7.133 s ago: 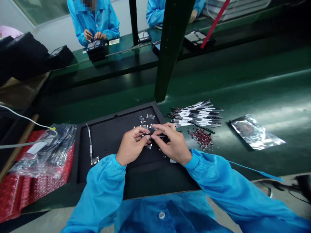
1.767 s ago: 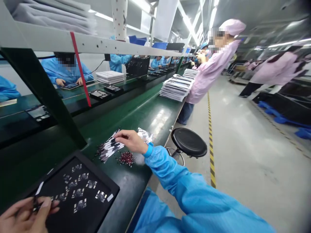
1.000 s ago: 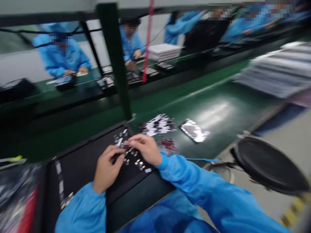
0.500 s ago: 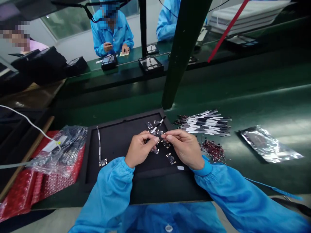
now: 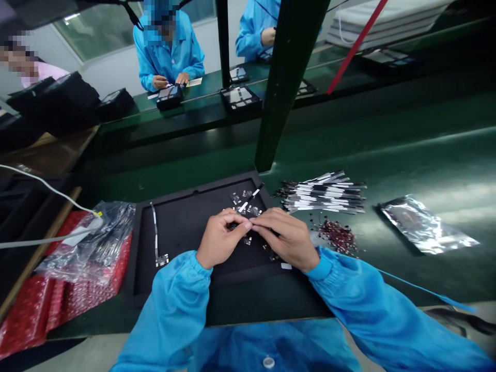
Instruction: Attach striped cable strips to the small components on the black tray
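My left hand is closed in a pinch over the black foam tray. A thin black-and-white flat cable sticks up and away from its fingers. My right hand is closed too, its thumb and fingertips meeting the left fingertips; whatever is between them is hidden. Small black circuit boards lie loose in the tray around both hands. At the tray's left side rests one board with a flat cable running up from it.
Right of the tray lie a pile of flat cables, a heap of tiny red-and-black parts and a silvery bag. Clear plastic bags and red bubble wrap lie left. A green post stands ahead; co-workers sit across.
My right hand has moved slightly left, and its fingertips now meet the left ones. The left hand keeps its pinch. The whole view has shifted a little.
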{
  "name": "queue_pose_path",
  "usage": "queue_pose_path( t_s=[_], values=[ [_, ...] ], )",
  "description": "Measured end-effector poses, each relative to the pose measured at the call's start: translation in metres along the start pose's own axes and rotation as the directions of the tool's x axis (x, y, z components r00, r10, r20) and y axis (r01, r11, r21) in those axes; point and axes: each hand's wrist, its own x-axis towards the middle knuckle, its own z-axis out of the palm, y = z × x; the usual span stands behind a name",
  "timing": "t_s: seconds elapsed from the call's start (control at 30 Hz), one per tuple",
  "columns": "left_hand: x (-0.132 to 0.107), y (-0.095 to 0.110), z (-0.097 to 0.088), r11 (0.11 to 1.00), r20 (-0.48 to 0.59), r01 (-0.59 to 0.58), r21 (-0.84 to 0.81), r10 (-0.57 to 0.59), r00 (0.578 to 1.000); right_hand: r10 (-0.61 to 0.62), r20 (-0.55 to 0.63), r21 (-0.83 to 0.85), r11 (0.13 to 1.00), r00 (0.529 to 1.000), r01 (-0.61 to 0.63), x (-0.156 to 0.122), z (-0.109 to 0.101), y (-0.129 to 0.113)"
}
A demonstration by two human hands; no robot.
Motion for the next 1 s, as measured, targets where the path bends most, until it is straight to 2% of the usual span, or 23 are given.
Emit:
queue_pose_path(
  t_s=[0.07, 0.13, 0.27, 0.4, 0.63, 0.77, 0.9, 1.0],
  values=[
    [0.0002, -0.0006, 0.0004, 0.999, 0.017, 0.035, -0.041, -0.034, 0.999, 0.001, -0.012, 0.011, 1.000, 1.000, 0.000, -0.0001, -0.0003, 0.0011],
    [0.0008, -0.0023, 0.0009, 0.983, 0.021, 0.096, -0.156, -0.094, 0.995, 0.015, -0.024, 0.018, 1.000, 1.000, -0.014, 0.0003, -0.0017, 0.0006],
    [0.0023, -0.0061, 0.0008, 0.902, 0.000, 0.167, -0.398, -0.182, 0.983, 0.105, -0.021, 0.036, 0.994, 0.994, -0.104, 0.0015, -0.0041, -0.0021],
    [0.0029, -0.0065, -0.0012, 0.852, 0.007, 0.157, -0.500, -0.177, 0.984, 0.179, 0.027, 0.081, 0.980, 0.983, -0.181, 0.0018, -0.0040, -0.0036],
    [0.0036, -0.0023, -0.0015, 0.752, 0.080, 0.237, -0.616, -0.240, 0.968, 0.337, 0.059, 0.159, 0.926, 0.940, -0.342, -0.0010, -0.0013, -0.0049],
    [0.0029, -0.0018, 0.0027, 0.755, 0.100, 0.263, -0.601, -0.256, 0.961, 0.424, 0.068, 0.215, 0.878, 0.903, -0.429, -0.0034, 0.0012, -0.0039],
    [0.0026, -0.0034, 0.0046, 0.848, 0.072, 0.227, -0.478, -0.220, 0.973, 0.431, 0.091, 0.285, 0.852, 0.898, -0.439, -0.0031, 0.0029, -0.0042],
    [0.0036, -0.0048, 0.0028, 0.932, 0.041, 0.197, -0.305, -0.194, 0.980, 0.425, 0.078, 0.285, 0.857, 0.902, -0.428, -0.0025, 0.0029, -0.0042]
  ],
)
